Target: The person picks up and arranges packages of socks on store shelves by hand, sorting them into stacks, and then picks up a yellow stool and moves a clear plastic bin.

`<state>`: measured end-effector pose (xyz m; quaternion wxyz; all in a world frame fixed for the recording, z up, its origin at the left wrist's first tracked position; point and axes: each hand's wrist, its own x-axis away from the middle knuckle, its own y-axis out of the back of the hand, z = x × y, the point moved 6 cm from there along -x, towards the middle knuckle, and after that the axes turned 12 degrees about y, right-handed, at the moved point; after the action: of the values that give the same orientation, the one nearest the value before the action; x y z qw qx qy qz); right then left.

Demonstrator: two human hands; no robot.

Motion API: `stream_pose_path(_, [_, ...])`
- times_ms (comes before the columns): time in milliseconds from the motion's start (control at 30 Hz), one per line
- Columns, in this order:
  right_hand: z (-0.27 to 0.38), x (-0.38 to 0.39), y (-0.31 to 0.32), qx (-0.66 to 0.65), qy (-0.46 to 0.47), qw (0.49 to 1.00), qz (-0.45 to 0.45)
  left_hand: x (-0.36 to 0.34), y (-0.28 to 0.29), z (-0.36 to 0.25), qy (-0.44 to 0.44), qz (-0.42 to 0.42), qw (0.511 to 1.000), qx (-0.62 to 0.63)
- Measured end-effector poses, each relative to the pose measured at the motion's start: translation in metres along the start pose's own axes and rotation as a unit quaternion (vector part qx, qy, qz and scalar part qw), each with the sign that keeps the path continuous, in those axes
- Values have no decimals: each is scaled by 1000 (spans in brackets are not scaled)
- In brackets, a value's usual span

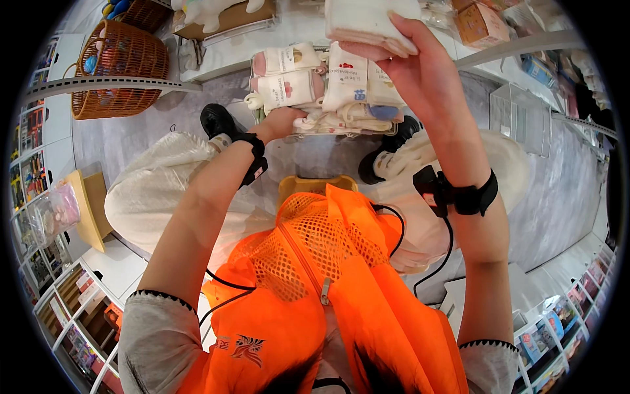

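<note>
My right hand (426, 69) is raised at the upper right, its thumb on top and fingers below a folded white cloth bundle (367, 23). Below it is a shallow bin (341, 134) filled with banded pairs of socks (289, 90), cream with pink parts and printed paper bands. More socks (344, 82) lie in its right half. At the bin's near left corner, my left hand (282, 123) is closed against the socks. Its fingertips are partly hidden among them, so what it grips cannot be made out.
A wicker basket (131, 65) with colourful items stands at the upper left. White shelf edges (236, 62) run beyond the bin. A clear plastic box (520, 118) is on the right. I sit on a yellow stool (315, 184); racks of small goods line both sides.
</note>
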<state>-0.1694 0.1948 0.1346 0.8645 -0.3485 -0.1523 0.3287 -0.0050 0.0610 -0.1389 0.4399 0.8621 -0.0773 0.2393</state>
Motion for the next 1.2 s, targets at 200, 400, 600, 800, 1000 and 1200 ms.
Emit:
stream_pose_path(200, [-9, -5, 11, 25, -9, 999, 24, -11, -10, -4, 109, 4, 989, -98])
stream_pose_path(400, [-8, -4, 10, 28, -10, 999, 36, 9, 3, -19, -21, -20, 1000, -9])
stream_pose_path(600, [-3, -2, 9, 18, -18, 999, 32, 15, 12, -41, 0, -104, 995, 6])
stream_pose_path(800, [0, -1, 4, 1, -17, 999, -49, 3, 6, -34, -78, -68, 994, 35])
stream_pose_path(1000, [-11, -6, 16, 10, -22, 1000, 18, -3, 5, -29, 56, -56, 997, 6])
stream_pose_path(1200, [-11, -2, 7, -6, -13, 1000, 10, -2, 3, -24, 11, 7, 1000, 4])
